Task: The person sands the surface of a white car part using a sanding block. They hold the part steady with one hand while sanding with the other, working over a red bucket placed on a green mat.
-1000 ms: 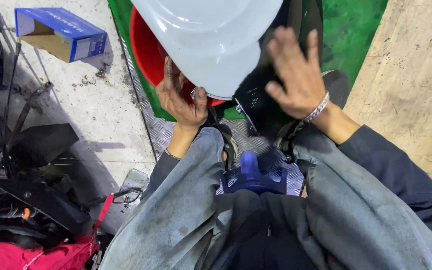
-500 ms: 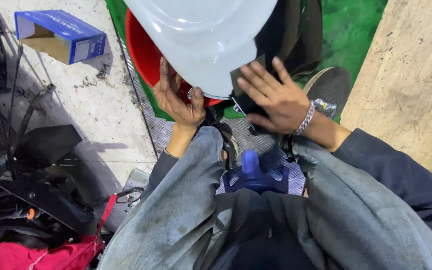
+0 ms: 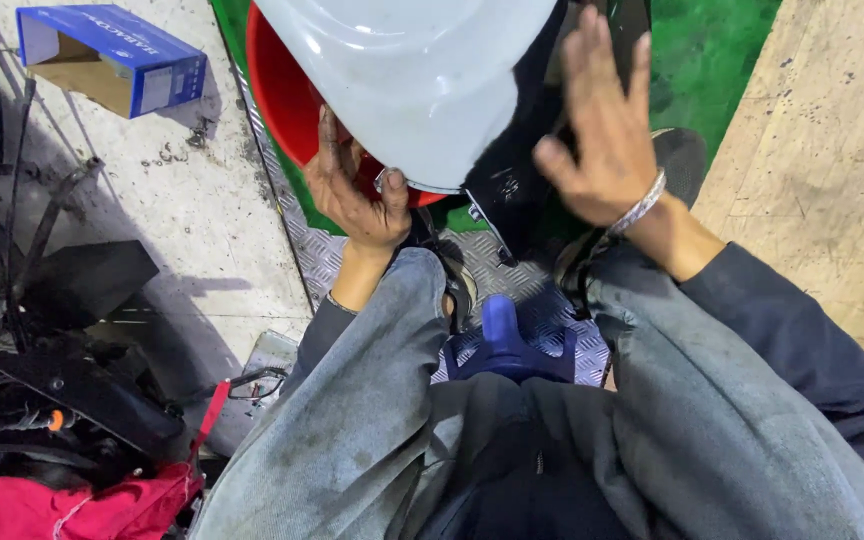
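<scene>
The big pale white panel, curved like a vehicle body cover, fills the top of the view and sits much where it did a second ago, with the red part behind it showing along its left edge. Below it the person crouches over a strip of diamond-pattern metal plate, grey trousers spread to either side, a blue tool handle standing between the knees.

What has changed is the right hand. Half a second ago it lay low and sideways against the dark underside beneath the panel; now it has lifted, fingers apart and pointing up, palm toward the dark part and holding nothing. I cannot tell whether it touches. That reads to me as a regrip or a feel along the panel's right edge.

The left hand has scarcely moved: fingers curled under the panel's lower rim, close against something small and metallic there, too small to name.
</scene>
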